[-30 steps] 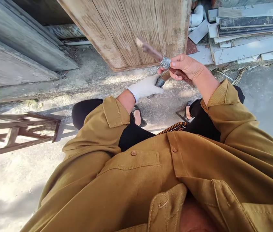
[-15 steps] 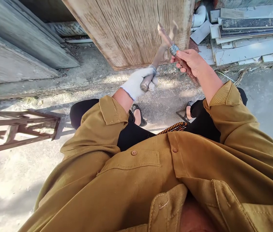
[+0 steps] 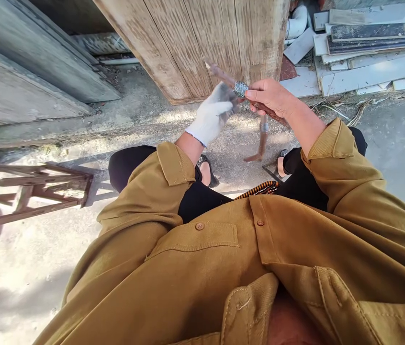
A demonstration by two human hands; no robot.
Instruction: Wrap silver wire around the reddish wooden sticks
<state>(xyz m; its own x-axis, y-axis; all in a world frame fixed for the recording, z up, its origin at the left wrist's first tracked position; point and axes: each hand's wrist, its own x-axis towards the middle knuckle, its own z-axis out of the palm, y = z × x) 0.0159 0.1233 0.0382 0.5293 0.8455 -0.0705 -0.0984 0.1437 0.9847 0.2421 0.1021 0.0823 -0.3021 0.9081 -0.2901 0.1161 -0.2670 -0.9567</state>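
Note:
My right hand [image 3: 269, 98], bare, grips a brown wooden stick [image 3: 222, 75] just beside a tight coil of silvery wire [image 3: 240, 89] wrapped round it. Below that hand hangs a second, bent stick [image 3: 262, 139] with a pale band near its top; its upper end is hidden by the hand, so I cannot tell whether the two are joined. My left hand [image 3: 212, 112] wears a white glove with a grey palm. It is closed just left of the wire coil, its fingertips blurred. What it pinches, if anything, does not show.
A weathered plank panel [image 3: 195, 43] stands ahead. Stacked boards [image 3: 375, 67] and a white pipe elbow [image 3: 298, 21] lie at right. Grey boards [image 3: 26, 72] lean at left, near a wooden stool [image 3: 44, 187]. My feet are on the concrete ground [image 3: 238, 167].
The bent stick has left my left hand's grip and now hangs beneath my right hand. My left hand has risen to the wire coil; my right hand has shifted left with its stick.

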